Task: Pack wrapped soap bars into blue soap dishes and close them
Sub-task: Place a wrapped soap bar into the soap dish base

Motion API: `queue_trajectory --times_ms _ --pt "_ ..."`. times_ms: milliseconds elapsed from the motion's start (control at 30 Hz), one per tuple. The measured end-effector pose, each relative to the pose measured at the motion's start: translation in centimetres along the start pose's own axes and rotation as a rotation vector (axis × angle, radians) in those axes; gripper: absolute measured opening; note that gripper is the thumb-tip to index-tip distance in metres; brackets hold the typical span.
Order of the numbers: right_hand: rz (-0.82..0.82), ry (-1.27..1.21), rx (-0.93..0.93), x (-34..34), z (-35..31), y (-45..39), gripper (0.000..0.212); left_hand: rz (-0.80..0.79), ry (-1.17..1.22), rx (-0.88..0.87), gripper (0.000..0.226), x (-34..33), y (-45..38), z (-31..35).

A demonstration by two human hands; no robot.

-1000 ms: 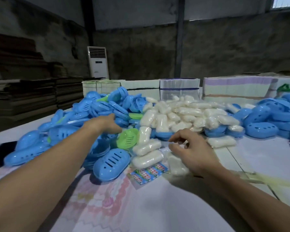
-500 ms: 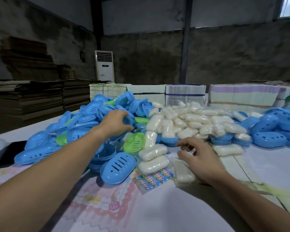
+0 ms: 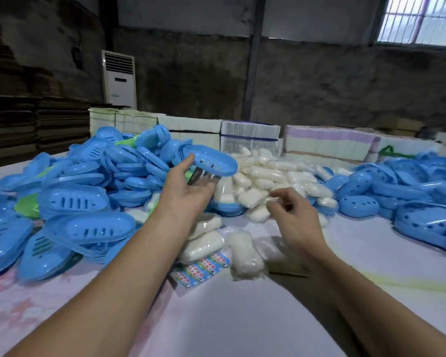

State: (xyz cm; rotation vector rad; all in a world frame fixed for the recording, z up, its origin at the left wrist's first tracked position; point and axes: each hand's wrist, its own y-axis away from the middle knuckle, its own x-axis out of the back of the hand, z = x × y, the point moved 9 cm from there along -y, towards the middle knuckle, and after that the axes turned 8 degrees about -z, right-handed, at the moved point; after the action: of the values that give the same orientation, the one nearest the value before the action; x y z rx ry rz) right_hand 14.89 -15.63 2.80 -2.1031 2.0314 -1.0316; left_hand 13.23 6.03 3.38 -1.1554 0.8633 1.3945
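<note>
My left hand (image 3: 186, 194) holds a blue soap dish half (image 3: 211, 163) with drain holes, lifted above the pile, thumb on its near rim and fingers under it. My right hand (image 3: 294, 220) hovers with loosely curled fingers over the near edge of the heap of white wrapped soap bars (image 3: 268, 173) and holds nothing. A single wrapped soap bar (image 3: 245, 256) lies on the table between my forearms. A big pile of open blue dish halves (image 3: 88, 181) fills the left side.
Closed blue dishes (image 3: 422, 202) lie heaped at the right. A strip of printed labels (image 3: 201, 266) lies by the near soap bars. A green dish (image 3: 26, 207) shows in the left pile. Stacks of flat cartons (image 3: 325, 143) line the table's far edge.
My left hand has pulled a blue dish half out of the pile and raised it toward the middle. My right hand has left the near soap bar and moved forward to the soap heap.
</note>
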Motion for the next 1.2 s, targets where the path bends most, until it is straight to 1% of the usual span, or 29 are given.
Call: queue_trajectory --times_ms 67,100,200,300,333,367,433,533,600,667,733,833,867,1067,1133,1200 --pt "0.017 0.119 -0.033 1.1 0.7 -0.3 0.02 0.007 0.004 0.001 0.021 0.2 0.5 0.0" --pt "0.018 0.196 -0.048 1.5 1.1 -0.4 0.022 0.032 -0.003 0.003 0.022 0.6 0.6 -0.4" --pt "0.002 0.343 -0.066 2.1 1.8 -0.6 0.029 0.092 -0.1 0.074 0.019 1.8 1.2 -2.9" --pt "-0.048 0.556 -0.139 2.3 2.9 -0.9 0.04 0.112 -0.082 0.105 0.009 2.0 1.8 -4.2" --pt "-0.085 0.659 -0.181 2.4 3.5 -0.9 0.043 0.087 -0.079 0.108 0.012 1.6 2.0 -4.2" --pt "-0.127 0.759 -0.225 2.3 4.1 -1.0 0.046 0.055 -0.087 0.118 0.02 1.2 2.1 -4.2" --pt "-0.214 0.89 -0.293 2.3 5.1 -0.9 0.048 -0.021 -0.112 0.169 0.032 0.6 2.3 -4.6" --pt "-0.311 0.948 -0.325 2.0 5.9 -0.9 0.052 -0.121 -0.107 0.244 0.04 -0.5 3.0 -5.5" --pt "-0.324 1.002 -0.326 2.2 5.7 -1.1 0.053 -0.168 -0.099 0.268 0.041 -1.0 3.5 -6.1" --pt "-0.329 1.073 -0.31 2.3 5.4 -1.5 0.054 -0.195 -0.1 0.292 0.047 -1.2 3.8 -6.7" --pt "-0.353 1.076 -0.295 2.3 5.5 -1.6 0.054 -0.204 -0.14 0.328 0.055 -1.0 3.9 -7.3" --pt "-0.439 0.968 -0.333 2.2 6.6 -1.4 0.056 -0.172 -0.213 0.365 0.041 -0.6 4.1 -8.1" --pt "-0.454 0.937 -0.347 2.3 6.9 -1.3 0.057 -0.161 -0.228 0.372 0.041 -0.4 4.1 -8.4" --pt "-0.41 0.929 -0.3 3.1 6.2 -1.7 0.061 -0.121 -0.295 0.322 0.053 0.2 3.7 -8.6" --pt "-0.357 0.823 -0.267 3.6 5.7 -1.7 0.059 -0.121 -0.318 0.314 0.055 0.4 3.6 -8.7" --pt "-0.267 0.564 -0.226 4.4 4.4 -1.7 0.049 -0.128 -0.357 0.321 0.055 0.6 3.6 -9.0"
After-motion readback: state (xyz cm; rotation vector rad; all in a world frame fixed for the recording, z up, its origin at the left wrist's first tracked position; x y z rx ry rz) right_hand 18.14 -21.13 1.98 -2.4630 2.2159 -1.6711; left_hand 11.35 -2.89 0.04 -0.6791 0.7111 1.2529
